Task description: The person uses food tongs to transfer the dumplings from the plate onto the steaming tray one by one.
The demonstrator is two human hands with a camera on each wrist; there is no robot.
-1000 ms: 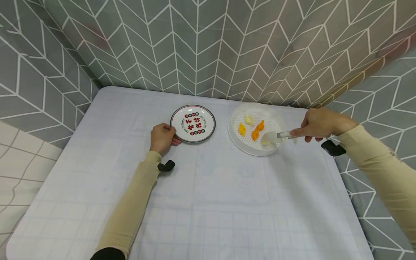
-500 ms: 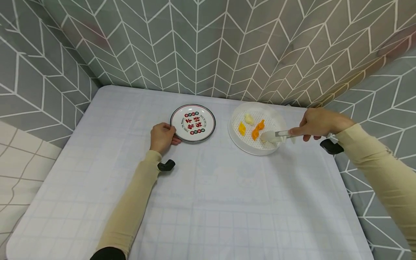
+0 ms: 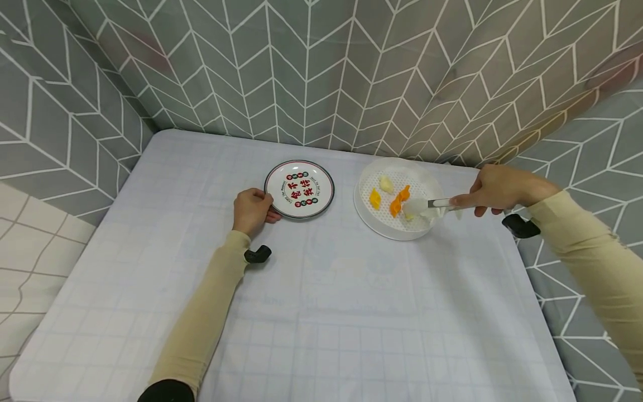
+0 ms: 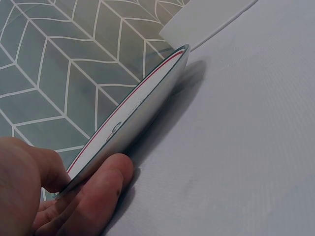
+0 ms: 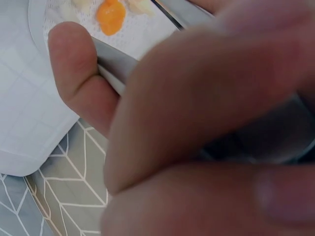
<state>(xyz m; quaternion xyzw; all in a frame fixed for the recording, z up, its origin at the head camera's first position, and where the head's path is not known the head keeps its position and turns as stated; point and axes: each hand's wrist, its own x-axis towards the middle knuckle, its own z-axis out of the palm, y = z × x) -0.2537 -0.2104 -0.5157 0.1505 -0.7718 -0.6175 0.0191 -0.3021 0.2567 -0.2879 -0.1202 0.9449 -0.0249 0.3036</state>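
My left hand (image 3: 251, 211) pinches the left rim of a white plate (image 3: 299, 190) with red lettering and a dark rim line. In the left wrist view, the thumb lies over the plate's edge (image 4: 133, 113) and fingers curl beneath it. My right hand (image 3: 502, 187) grips metal tongs (image 3: 438, 203) with whitish, translucent tips. Those tips reach into a round white basket (image 3: 369, 223) with a textured liner, right at a pale yellow piece (image 3: 409, 216). Also in the basket are a twisted orange piece (image 3: 399, 201), a yellow piece (image 3: 374, 199) and another pale piece (image 3: 386, 184).
A white cloth covers the table (image 3: 331, 312). Patterned grey curtains (image 3: 321, 72) stand along its back and both sides. Plate and basket sit side by side near the back edge, with a narrow gap between them.
The tongs' tips shift slightly around the pale piece in the basket, and the right hand moves a little with them. The left hand and plate stay in place.
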